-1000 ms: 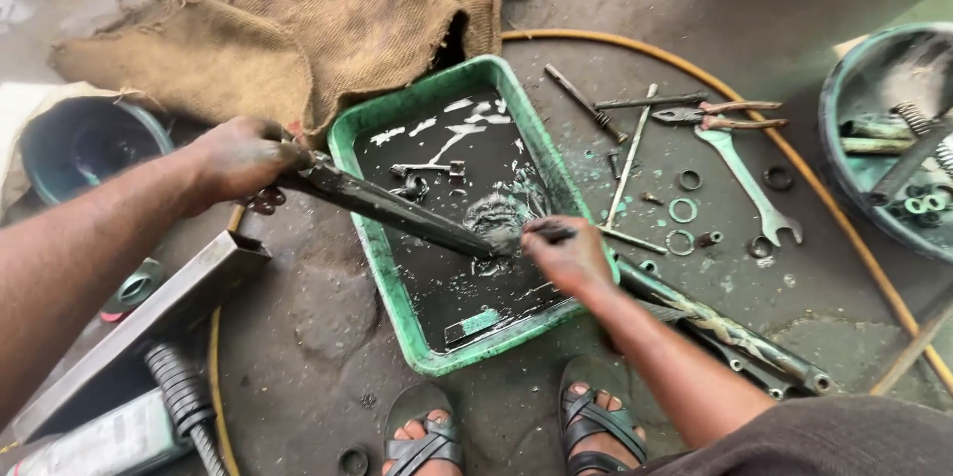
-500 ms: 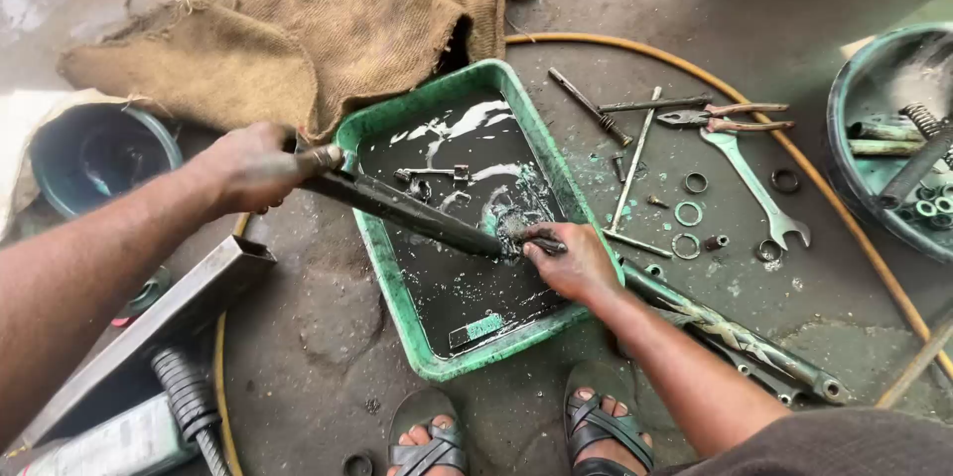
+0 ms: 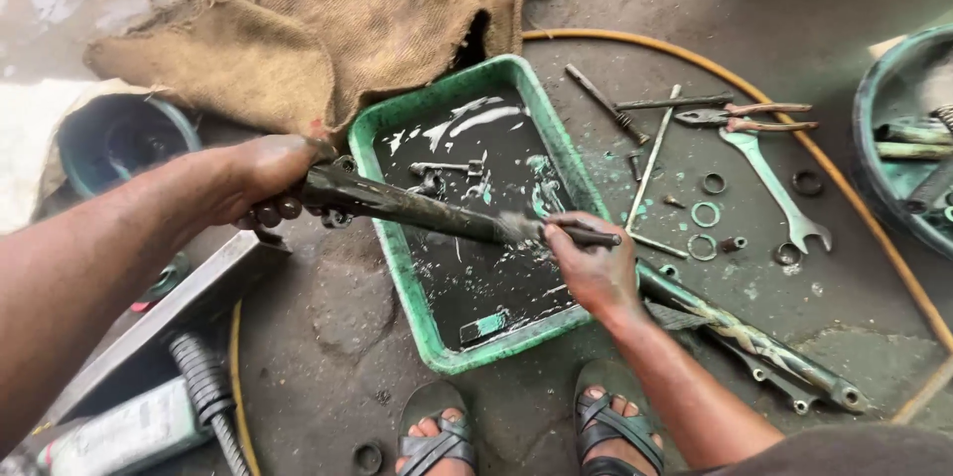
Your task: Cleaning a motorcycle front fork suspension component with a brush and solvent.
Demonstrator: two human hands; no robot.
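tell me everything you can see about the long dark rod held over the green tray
The long dark rod looks like metal, coated in black oily grime and wet. It lies nearly level, tilted slightly down to the right, across the green tray of dark liquid. The left hand grips its thicker left end, where a lumpy fitting shows. The right hand presses a small brush against its right end.

Stained, perhaps oily, grey concrete floor
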